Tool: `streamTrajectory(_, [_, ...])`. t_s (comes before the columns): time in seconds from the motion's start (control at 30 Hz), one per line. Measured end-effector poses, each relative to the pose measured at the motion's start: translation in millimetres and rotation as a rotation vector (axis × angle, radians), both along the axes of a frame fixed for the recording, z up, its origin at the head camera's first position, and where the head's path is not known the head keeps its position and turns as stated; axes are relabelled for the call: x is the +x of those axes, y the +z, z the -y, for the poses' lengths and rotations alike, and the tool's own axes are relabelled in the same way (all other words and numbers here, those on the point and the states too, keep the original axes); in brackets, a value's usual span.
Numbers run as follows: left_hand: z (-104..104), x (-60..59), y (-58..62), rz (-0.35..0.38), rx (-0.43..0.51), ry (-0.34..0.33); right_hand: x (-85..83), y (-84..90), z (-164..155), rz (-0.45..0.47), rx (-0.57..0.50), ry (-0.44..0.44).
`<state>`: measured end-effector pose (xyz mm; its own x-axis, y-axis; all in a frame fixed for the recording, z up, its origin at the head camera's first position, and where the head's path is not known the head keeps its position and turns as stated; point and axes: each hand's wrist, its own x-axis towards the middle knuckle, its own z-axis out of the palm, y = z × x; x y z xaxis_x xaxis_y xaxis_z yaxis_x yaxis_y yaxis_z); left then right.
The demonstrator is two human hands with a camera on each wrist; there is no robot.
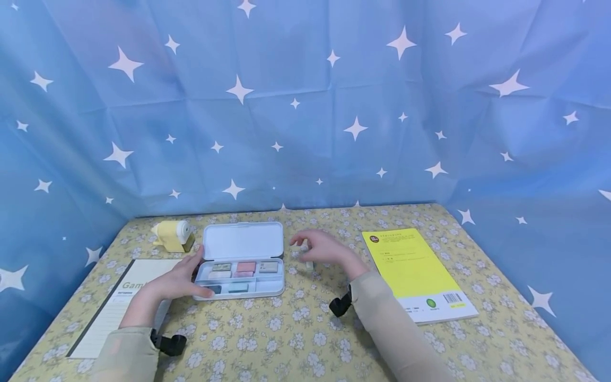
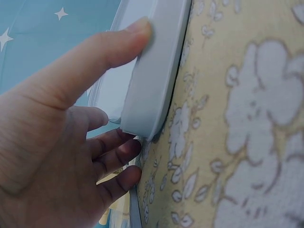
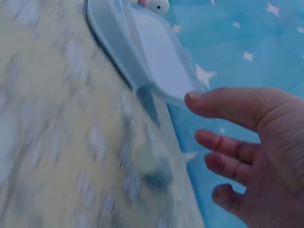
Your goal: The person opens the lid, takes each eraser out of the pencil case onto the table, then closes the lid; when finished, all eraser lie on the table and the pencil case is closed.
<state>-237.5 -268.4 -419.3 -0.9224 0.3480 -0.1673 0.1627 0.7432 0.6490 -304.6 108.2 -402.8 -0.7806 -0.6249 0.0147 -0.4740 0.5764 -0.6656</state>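
A white case lies open on the flowered tablecloth, its lid tipped back and several coloured blocks in its tray. My left hand holds the case's left end. In the left wrist view the thumb presses the case wall and the fingers curl round the corner. My right hand hovers just right of the case with relaxed, spread fingers and holds nothing. A small pale block lies on the cloth under it, blurred in the right wrist view.
A yellow pencil sharpener stands at the back left. A lined notepad lies under my left forearm. A yellow book lies to the right. A blue star-print curtain closes off the back and sides.
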Motion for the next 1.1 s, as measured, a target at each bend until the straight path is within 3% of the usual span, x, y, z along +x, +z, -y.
streamTrajectory(0.17, [-0.3, 0.1, -1.4, 0.001, 0.004, 0.004, -4.8, 7.9, 23.9, 0.051, 0.019, 0.09])
streamTrajectory(0.43, [-2.5, 1.1, 1.8, 0.026, 0.0, 0.007, -13.2, 13.2, 53.2, -0.009, 0.224, 0.202])
streamTrajectory(0.67, [-3.2, 1.1, 3.9, 0.014, 0.002, 0.006, -10.1, 21.5, 65.9, -0.024, 0.33, 0.235])
streamTrajectory(0.93, [-1.2, 0.3, 2.7, 0.004, 0.009, 0.003, -15.5, 15.2, 71.7, -0.015, 0.362, 0.303])
streamTrajectory(1.1, [-0.6, 0.0, 3.2, 0.006, 0.007, 0.003, -16.2, 13.4, 73.1, -0.017, 0.385, 0.301])
